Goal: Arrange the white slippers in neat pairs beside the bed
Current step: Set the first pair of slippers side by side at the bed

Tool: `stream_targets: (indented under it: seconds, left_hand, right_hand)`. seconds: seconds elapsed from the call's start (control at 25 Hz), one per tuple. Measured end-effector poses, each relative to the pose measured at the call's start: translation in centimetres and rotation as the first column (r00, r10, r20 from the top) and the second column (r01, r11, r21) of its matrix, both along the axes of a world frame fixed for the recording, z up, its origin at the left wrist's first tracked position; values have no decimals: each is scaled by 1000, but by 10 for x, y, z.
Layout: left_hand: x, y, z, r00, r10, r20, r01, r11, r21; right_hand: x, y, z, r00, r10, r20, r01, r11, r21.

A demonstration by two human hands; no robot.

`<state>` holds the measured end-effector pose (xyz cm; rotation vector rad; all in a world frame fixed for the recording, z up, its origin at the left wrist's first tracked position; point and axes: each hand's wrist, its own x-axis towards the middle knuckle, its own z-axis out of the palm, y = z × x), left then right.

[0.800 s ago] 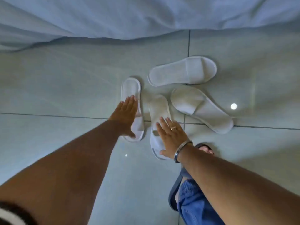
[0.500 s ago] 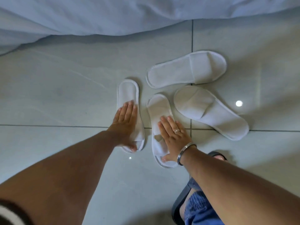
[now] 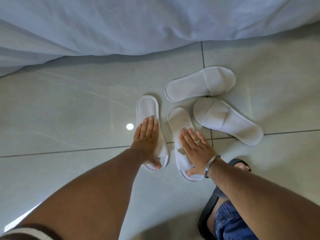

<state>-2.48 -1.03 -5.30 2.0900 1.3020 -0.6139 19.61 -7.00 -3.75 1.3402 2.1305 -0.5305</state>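
Observation:
Several white slippers lie on the pale tiled floor below the bed's edge. My left hand (image 3: pixel 147 141) presses flat on the toe end of the left slipper (image 3: pixel 148 108), thumb at its front rim. My right hand (image 3: pixel 195 151) lies flat on the second slipper (image 3: pixel 179 118), just to the right; the two lie roughly parallel, heels toward the bed. Two more slippers are loose to the right: one (image 3: pixel 200 84) lies sideways, the other (image 3: pixel 226 121) slants down to the right, its toe almost touching the second slipper.
The bed's white duvet (image 3: pixel 138 23) hangs across the top of the view. My foot in a dark sandal (image 3: pixel 240 166) and a denim-clad knee (image 3: pixel 230 222) are at the lower right. Bare tiles spread to the left.
The view has tilted up, showing more of the bed. Both hands have drawn the two slippers a little nearer to me and straighter, staying pressed on them. The loose pair has not moved.

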Motion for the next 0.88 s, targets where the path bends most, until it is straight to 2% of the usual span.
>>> stream_targets:
  seconds: [0.2,0.36,0.52,0.72,0.88]
  left_hand:
    - [-37,-10,1,998,-12,59,6,995,99]
    - [-116,2,13,998,-38,-50,46,983,180]
    - [-173,45,25,994,14,-108,14,968,251]
    - [-189,68,19,998,69,-3,-68,981,182]
    - [-193,73,15,997,79,26,-83,977,197]
  right_hand:
    - [-35,0,-4,995,-87,-49,87,996,1]
    - [-89,43,-9,987,-21,-157,29,998,53]
    - [-152,108,-14,977,21,-211,7,991,130]
    - [-182,133,-26,982,31,-189,-8,993,121]
    - [-194,159,-16,989,49,-137,-35,994,102]
